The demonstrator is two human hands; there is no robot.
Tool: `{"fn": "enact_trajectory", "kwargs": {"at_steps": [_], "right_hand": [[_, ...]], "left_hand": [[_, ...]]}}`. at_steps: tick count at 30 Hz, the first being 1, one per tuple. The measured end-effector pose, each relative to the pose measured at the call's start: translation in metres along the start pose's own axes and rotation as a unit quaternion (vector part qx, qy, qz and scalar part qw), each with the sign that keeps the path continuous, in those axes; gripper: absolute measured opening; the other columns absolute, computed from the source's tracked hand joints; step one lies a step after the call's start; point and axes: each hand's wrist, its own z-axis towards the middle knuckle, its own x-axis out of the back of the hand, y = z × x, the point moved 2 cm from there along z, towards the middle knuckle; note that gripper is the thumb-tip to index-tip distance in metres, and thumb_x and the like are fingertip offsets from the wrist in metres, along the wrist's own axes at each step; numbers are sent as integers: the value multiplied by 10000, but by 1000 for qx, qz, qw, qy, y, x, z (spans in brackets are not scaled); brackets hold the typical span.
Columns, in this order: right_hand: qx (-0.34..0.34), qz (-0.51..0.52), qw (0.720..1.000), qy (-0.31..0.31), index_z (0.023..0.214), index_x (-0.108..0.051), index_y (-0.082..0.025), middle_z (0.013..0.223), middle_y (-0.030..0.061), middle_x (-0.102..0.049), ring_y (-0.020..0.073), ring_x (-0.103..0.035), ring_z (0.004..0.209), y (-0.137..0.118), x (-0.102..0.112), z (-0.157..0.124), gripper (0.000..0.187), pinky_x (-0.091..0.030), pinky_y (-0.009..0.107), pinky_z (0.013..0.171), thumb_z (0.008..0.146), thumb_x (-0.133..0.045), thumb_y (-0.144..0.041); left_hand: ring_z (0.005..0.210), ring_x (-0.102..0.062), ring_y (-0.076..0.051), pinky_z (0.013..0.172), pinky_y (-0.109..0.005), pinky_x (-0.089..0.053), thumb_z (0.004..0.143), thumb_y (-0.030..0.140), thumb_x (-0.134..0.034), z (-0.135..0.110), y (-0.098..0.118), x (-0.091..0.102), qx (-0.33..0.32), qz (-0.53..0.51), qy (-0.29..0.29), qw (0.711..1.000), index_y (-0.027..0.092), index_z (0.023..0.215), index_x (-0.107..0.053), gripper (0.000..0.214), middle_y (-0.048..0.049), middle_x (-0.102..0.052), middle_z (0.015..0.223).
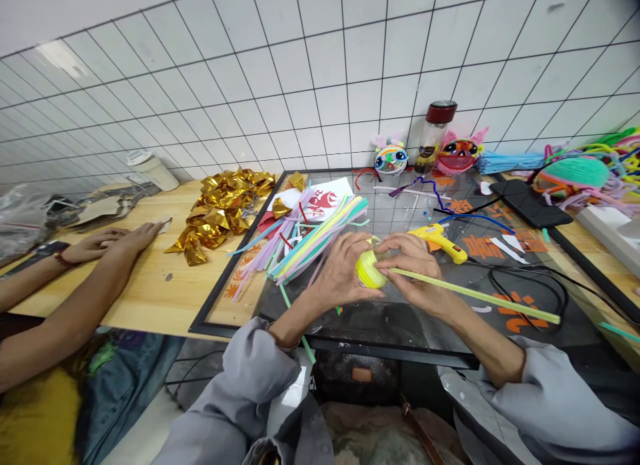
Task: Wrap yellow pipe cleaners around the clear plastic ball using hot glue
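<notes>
A round yellow ball [370,271], ringed with pipe cleaner, is held between both hands above the dark glass panel. My left hand [343,271] wraps round its left side. My right hand [413,268] pinches a long pale yellow pipe cleaner [480,293] against the ball's right side; the loose length sticks out to the right. Fingers hide part of the ball. Beyond my right hand lies a yellow glue gun [443,241] with a black cord. Beyond my left hand is a heap of pastel pipe cleaners [315,245].
Gold folded foil pieces [225,208] lie to the left, near another person's hands [120,241]. At the back stand a bottle [434,138] and decorated ball figures [391,158]. A black phone [533,201] and a bundle of coloured pipe cleaners [575,175] lie to the right.
</notes>
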Motion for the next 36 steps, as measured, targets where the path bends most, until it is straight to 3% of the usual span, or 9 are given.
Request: {"fn": "enact_trajectory", "kwargs": {"at_steps": [5, 11, 14, 18, 22, 32, 36], "right_hand": [[0, 1, 1000, 1, 983, -721, -254, 1060, 51, -708, 235, -615, 1111, 0, -2, 2, 128, -429, 470, 981, 951, -600, -233], [-12, 26, 999, 27, 1117, -709, -257, 1100, 70, -706, 244, -641, 1072, 4, -3, 1, 209, -481, 441, 918, 913, -664, -256], [-35, 54, 997, 36, 1177, -685, -258, 1120, 70, -709, 248, -643, 1089, 6, -1, 0, 279, -500, 438, 942, 899, -678, -238], [-82, 54, 994, 54, 1178, -698, -265, 1115, 68, -699, 247, -645, 1071, 10, 3, -1, 305, -513, 426, 939, 875, -722, -285], [-104, 76, 990, 57, 1148, -722, -272, 1089, 66, -692, 235, -649, 1040, 11, 5, 0, 283, -525, 405, 915, 870, -730, -320], [-120, 80, 988, 62, 1064, -756, -258, 1021, 61, -718, 225, -665, 992, 17, 4, 0, 208, -532, 382, 877, 881, -721, -349], [-125, 76, 987, 67, 1045, -763, -250, 1003, 57, -723, 217, -669, 965, 20, 2, 1, 199, -532, 374, 866, 875, -728, -348]], "left_hand": [[1213, -579, -341, 1025, -548, -480, 722, 478, -811, 4, 1, 0, -18, 7, 23, 1000, 216, 1309, -383, 773, -173, -566, 1300], [1195, -594, -347, 1008, -529, -499, 674, 412, -818, 9, -8, 0, 7, -45, 30, 999, 212, 1257, -415, 736, -153, -574, 1273], [1176, -600, -329, 1007, -510, -497, 609, 400, -854, 12, -12, 2, 88, -119, 9, 989, 206, 1211, -434, 759, -141, -584, 1249], [1147, -603, -296, 1011, -444, -486, 551, 397, -878, 17, -9, 8, 219, -215, -50, 950, 208, 1177, -465, 774, -105, -590, 1243], [1066, -597, -265, 939, -387, -489, 554, 408, -869, 20, -7, 13, 279, -252, -94, 922, 197, 1175, -488, 759, -79, -594, 1194], [1014, -581, -240, 854, -340, -487, 546, 394, -870, 19, -15, 17, 290, -330, -139, 887, 199, 1168, -479, 760, -69, -581, 1172], [952, -561, -214, 799, -309, -471, 555, 409, -871, 20, -14, 18, 278, -329, -149, 890, 202, 1171, -487, 755, -43, -572, 1089]]}}
